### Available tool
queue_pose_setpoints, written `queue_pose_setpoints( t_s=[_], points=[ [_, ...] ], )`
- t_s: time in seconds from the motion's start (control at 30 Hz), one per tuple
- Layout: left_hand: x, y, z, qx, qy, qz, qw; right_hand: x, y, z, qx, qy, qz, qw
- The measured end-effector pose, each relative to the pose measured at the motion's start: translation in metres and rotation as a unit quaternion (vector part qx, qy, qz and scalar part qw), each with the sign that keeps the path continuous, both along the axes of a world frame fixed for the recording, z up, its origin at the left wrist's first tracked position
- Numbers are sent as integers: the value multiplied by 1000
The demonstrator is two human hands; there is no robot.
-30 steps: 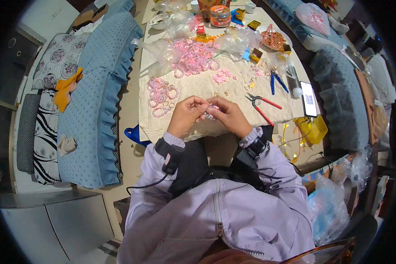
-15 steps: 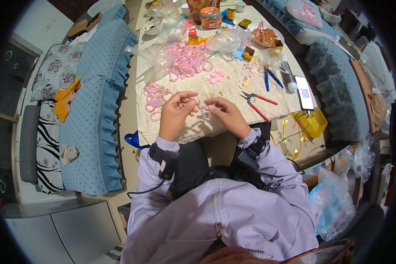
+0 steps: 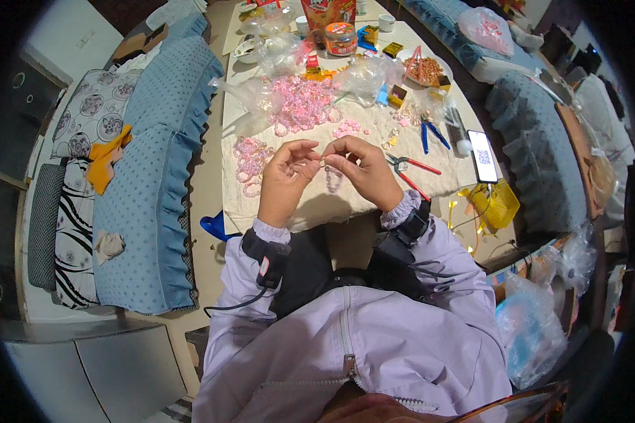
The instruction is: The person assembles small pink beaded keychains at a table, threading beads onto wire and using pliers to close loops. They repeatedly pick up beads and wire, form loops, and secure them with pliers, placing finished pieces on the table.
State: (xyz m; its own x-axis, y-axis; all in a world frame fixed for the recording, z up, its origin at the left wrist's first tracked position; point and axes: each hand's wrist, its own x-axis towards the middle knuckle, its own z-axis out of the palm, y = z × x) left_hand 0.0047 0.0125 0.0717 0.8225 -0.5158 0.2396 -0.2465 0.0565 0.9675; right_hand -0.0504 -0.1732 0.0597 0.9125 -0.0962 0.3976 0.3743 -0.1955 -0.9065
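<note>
My left hand (image 3: 287,176) and my right hand (image 3: 366,173) meet fingertip to fingertip over the near part of the cloth-covered table. Both are closed in a pinch around a small piece, perhaps a metal ring, mostly hidden by the fingers. A strand of pale purple beads (image 3: 334,182) dangles below the right fingertips. To the left of my left hand lies a heap of pink and lilac beaded strands (image 3: 252,163). Red-handled cutters (image 3: 403,166) rest just beyond my right hand, their jaws partly hidden by it.
A larger pink bead pile (image 3: 300,102) spreads farther back, near clear plastic bags (image 3: 367,79). Blue-handled pliers (image 3: 434,134) and a phone (image 3: 482,156) lie at the right. Behind stand a lidded jar (image 3: 341,39) and a plate of nuts (image 3: 431,72). A yellow basket (image 3: 499,204) sits lower right.
My right hand has moved slightly left and up, its fingertips now against those of my left hand. The beaded strand now hangs lower and straighter beneath them.
</note>
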Motion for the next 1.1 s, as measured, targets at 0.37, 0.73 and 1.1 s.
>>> queue_pose_setpoints(
  t_s=[0.37,0.73,1.1],
  points=[
    [9,-1,-23,-72,93,-128,985,5,-10,20,61,30,91,993],
    [6,-4,-25,-92,109,-154,978,6,-10,25,75,1,101,992],
    [-20,-27,-33,94,-182,198,959,-6,10,31,-219,-159,-141,952]
  ],
)
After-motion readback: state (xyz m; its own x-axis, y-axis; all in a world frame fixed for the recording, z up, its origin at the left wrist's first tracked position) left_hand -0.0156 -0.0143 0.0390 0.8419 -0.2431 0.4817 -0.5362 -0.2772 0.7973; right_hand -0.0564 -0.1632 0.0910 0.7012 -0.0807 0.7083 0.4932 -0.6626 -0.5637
